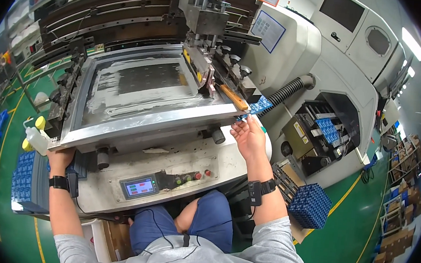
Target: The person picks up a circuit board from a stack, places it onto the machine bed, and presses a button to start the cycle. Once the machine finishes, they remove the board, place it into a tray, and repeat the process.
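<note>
My right hand (250, 136) is at the right front corner of a screen-printing machine, its thumb and fingers closed on the near edge of a blue patterned circuit board panel (260, 106). Just left of that panel, a wooden-handled spatula (233, 97) lies on the frame corner. The metal screen frame (141, 120) holds a dark mesh smeared with pale grey ink (122, 105). At the frame's left front corner is my left hand (61, 158); its fingers are hidden beneath the frame edge, close to a stack of panels (80, 165).
A squeegee head (200, 75) stands over the screen's right side. The control panel (139, 187) faces me. Bottles with yellow caps (36, 139) and stacked blue panels (32, 181) are at left. Right of me are another panel stack (310, 205) and a machine with a ribbed hose (286, 92).
</note>
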Action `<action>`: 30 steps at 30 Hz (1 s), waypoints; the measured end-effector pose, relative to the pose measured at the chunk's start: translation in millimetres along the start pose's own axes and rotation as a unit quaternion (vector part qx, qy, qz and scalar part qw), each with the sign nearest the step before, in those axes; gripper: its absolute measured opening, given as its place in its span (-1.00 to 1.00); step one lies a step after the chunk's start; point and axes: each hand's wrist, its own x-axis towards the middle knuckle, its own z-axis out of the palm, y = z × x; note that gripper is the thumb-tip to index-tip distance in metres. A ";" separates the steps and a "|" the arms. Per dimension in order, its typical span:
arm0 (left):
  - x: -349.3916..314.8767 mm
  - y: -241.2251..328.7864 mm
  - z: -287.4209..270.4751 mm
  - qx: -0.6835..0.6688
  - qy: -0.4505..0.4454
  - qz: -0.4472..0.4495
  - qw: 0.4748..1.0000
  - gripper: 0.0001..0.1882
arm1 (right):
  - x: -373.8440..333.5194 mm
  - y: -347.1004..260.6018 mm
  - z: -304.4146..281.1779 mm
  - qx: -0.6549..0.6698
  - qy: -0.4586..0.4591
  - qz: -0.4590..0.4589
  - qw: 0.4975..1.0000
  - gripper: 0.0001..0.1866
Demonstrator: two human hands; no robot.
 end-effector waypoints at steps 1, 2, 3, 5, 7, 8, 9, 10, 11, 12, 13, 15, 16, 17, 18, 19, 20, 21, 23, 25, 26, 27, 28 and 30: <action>-0.4 0.7 -1.9 0.005 0.000 0.004 1.000 -0.52 | 1.5 0.8 2.2 -0.001 -0.002 0.001 1.000 -0.80; -0.6 1.3 -3.5 0.010 0.001 0.007 1.000 -0.53 | 3.5 2.2 3.9 -0.003 0.016 -0.009 1.000 -0.82; -1.1 1.9 -4.1 0.010 0.001 0.004 1.000 -0.53 | 5.3 4.0 5.3 -0.005 0.034 -0.018 0.999 -0.84; -6.0 -3.6 -5.6 0.014 0.031 0.020 0.999 -0.55 | 9.7 6.3 1.3 -0.003 0.022 -0.019 1.000 -0.86; -8.2 -5.9 -4.1 -0.023 0.057 0.024 0.998 -0.56 | 3.1 -0.2 -2.3 -0.003 0.023 -0.035 0.999 -0.88; -6.9 -0.6 -6.3 -0.032 0.050 0.018 0.998 -0.55 | -0.7 -5.2 -15.9 -0.009 0.022 -0.044 0.999 -0.89; -7.3 -1.5 -3.5 -0.025 0.061 0.023 0.998 -0.54 | -8.5 -12.2 -20.8 -0.028 0.048 -0.042 0.998 -0.89; -8.3 -2.2 -3.1 -0.016 0.072 0.028 0.997 -0.52 | -16.0 -19.5 -25.5 -0.048 0.059 -0.044 0.996 -0.89; -8.9 2.0 -5.9 0.003 0.055 0.019 0.998 -0.51 | -23.1 -28.6 -35.4 -0.072 0.078 -0.046 0.993 -0.90; -7.7 -1.4 1.3 0.017 0.076 0.040 0.996 -0.50 | -29.5 -40.1 -51.9 -0.079 0.076 -0.041 0.993 -0.91; -5.9 0.2 0.8 0.010 0.059 0.032 0.998 -0.51 | -36.0 -51.6 -72.4 -0.087 0.085 -0.039 0.992 -0.92; -4.8 -0.9 6.9 -0.004 0.061 0.037 0.997 -0.53 | -51.6 -78.9 -104.0 -0.105 0.091 -0.040 0.990 -0.93; -3.2 -7.3 17.3 -0.014 0.078 0.051 0.996 -0.55 | -61.4 -91.7 -119.7 -0.132 0.106 -0.044 0.985 -0.94; 0.1 -7.2 21.7 0.002 0.064 0.054 0.996 -0.60 | -70.6 -106.2 -136.1 -0.161 0.111 -0.042 0.980 -0.93; 1.7 -38.5 48.1 0.014 0.094 0.074 0.993 -0.60 | -75.5 -120.0 -148.1 -0.188 0.113 -0.034 0.975 -0.93; 4.5 -59.7 65.3 0.008 0.097 0.107 0.989 -0.60 | -80.7 -132.8 -163.8 -0.222 0.111 -0.041 0.968 -0.90; 8.4 -97.6 84.6 0.089 0.057 0.125 0.986 -0.61 | -84.4 -140.2 -166.0 -0.277 0.122 -0.040 0.952 -0.87; 20.2 -138.0 117.6 0.146 0.096 0.186 0.967 -0.62 | -88.4 -147.7 -170.2 -0.306 0.157 -0.015 0.939 -0.86; 34.3 -174.2 141.1 0.135 0.055 0.194 0.970 -0.64 | -100.5 -163.6 -200.5 -0.414 0.169 0.031 0.894 -0.83; 46.8 -209.8 143.9 0.142 0.016 0.189 0.972 -0.63 | -105.1 -169.8 -228.1 -0.509 0.183 0.092 0.836 -0.81; 54.7 -228.2 142.1 0.135 -0.016 0.162 0.977 -0.62 | -106.5 -169.8 -242.0 -0.538 0.190 0.124 0.811 -0.80; 57.7 -221.6 147.4 0.127 -0.022 0.178 0.976 -0.62 | -114.8 -173.8 -259.7 -0.575 0.200 0.138 0.781 -0.77; 59.5 -217.7 147.0 0.065 -0.016 0.168 0.984 -0.61 | -121.9 -175.8 -277.8 -0.610 0.203 0.151 0.751 -0.73; 62.0 -204.3 136.4 0.003 -0.013 0.158 0.987 -0.60 | -133.7 -179.1 -301.9 -0.665 0.206 0.186 0.693 -0.72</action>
